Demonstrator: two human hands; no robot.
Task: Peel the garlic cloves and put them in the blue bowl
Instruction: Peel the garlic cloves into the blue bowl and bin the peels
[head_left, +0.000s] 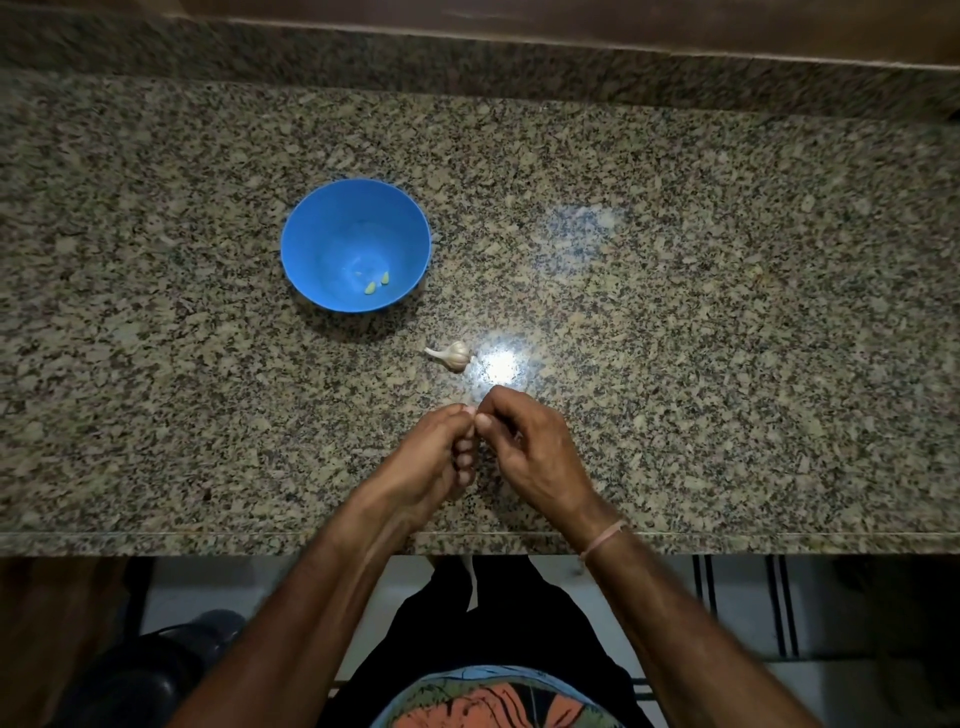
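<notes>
A blue bowl (332, 228) stands on the granite counter at the centre left, with two peeled yellowish garlic cloves (377, 283) lying at its bottom. A small white garlic bulb (453, 355) lies on its side just below and right of the bowl. Near the counter's front edge my left hand (434, 457) and my right hand (530, 447) meet, fingertips pinching a small pale garlic clove (471, 410) between them. The clove is almost wholly hidden by my fingers.
The speckled granite counter (727, 312) stretches wide left and right, with a raised granite ledge (467, 57) at the back. A bright light glare sits beside the bulb. The counter's front edge runs just below my wrists.
</notes>
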